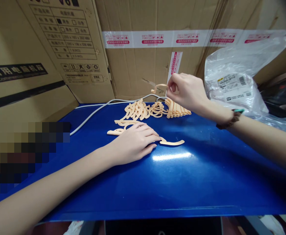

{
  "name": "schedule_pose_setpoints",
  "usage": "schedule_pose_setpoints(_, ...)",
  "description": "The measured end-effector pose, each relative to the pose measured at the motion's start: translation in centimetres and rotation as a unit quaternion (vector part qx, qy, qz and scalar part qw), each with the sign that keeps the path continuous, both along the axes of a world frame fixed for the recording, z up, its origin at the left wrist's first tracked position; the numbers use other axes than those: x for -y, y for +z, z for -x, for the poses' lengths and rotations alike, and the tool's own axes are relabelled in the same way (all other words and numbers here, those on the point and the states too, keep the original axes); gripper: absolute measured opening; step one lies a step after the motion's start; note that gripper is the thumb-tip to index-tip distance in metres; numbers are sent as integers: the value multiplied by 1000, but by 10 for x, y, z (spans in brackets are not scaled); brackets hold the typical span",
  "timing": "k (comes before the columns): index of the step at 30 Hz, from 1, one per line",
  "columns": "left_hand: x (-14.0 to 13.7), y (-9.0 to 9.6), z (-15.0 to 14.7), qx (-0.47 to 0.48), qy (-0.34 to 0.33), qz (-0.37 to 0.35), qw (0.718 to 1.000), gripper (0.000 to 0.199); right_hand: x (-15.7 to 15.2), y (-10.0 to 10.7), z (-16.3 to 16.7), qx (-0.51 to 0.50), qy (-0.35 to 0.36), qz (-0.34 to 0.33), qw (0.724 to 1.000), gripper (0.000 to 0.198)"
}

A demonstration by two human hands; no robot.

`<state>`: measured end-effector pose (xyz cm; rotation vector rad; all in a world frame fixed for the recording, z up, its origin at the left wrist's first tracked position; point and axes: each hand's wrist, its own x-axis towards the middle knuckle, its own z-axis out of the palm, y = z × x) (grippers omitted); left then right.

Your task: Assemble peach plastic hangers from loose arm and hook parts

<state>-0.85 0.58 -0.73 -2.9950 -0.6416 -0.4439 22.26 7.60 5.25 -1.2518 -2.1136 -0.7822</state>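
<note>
My right hand (185,89) is raised at the back of the table, with thumb and fingertips pinched on a thin, curved peach-coloured piece (160,85). Fingers lying nearly flat, my left hand (139,142) rests palm down over similar pieces and hides part of them. From under its fingertips a curved peach arm (173,143) sticks out to the right. Another peach piece (114,132) shows to the left of the hand. Just behind lie a loose pile of curved pieces (136,109), several ring-shaped or hooked pieces (157,109) and a neat row of nested pieces (177,109).
The blue tabletop (133,189) backs onto a large cardboard box (138,65). A printed carton (76,42) stands at the left. Along the back left runs a white cable (91,114). Clear plastic wrapping (235,75) with a label lies behind my right forearm.
</note>
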Motion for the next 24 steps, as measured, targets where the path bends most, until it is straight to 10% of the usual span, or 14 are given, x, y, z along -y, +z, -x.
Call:
schedule_pose_setpoints(7,-1,-4,0,6,38,0,999,36,73,-14,-10,113,154,-183,964,18)
schedule_pose_setpoints(12,5,5,-3,110,51,115,986,34,109,-35,-14,203,243,-172,933,23)
schedule_pose_setpoints(24,17,22,-9,265,83,436,856,31,112,-57,0,187,288,-99,934,22)
